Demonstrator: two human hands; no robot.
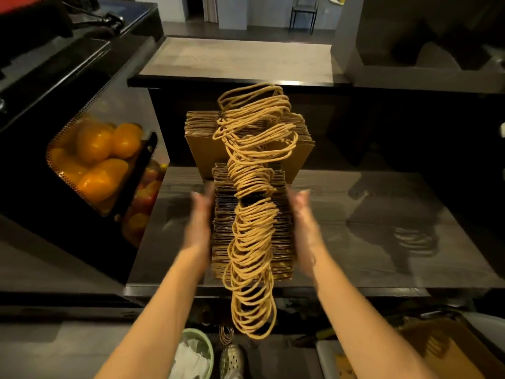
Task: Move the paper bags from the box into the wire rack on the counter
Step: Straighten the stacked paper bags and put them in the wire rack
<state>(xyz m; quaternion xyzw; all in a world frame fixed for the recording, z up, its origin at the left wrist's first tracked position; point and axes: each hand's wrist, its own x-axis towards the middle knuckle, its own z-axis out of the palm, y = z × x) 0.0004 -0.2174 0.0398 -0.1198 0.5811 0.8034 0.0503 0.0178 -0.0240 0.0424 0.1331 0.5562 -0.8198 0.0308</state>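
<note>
My left hand (198,222) and my right hand (304,222) are flat. They press a stack of paper bags (224,236) between them, over the table (382,214). More paper bags (202,151) stand behind it.

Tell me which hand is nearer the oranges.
Left. The left hand presses the bag stack on the side facing the oranges; the right hand presses its far side.
</note>
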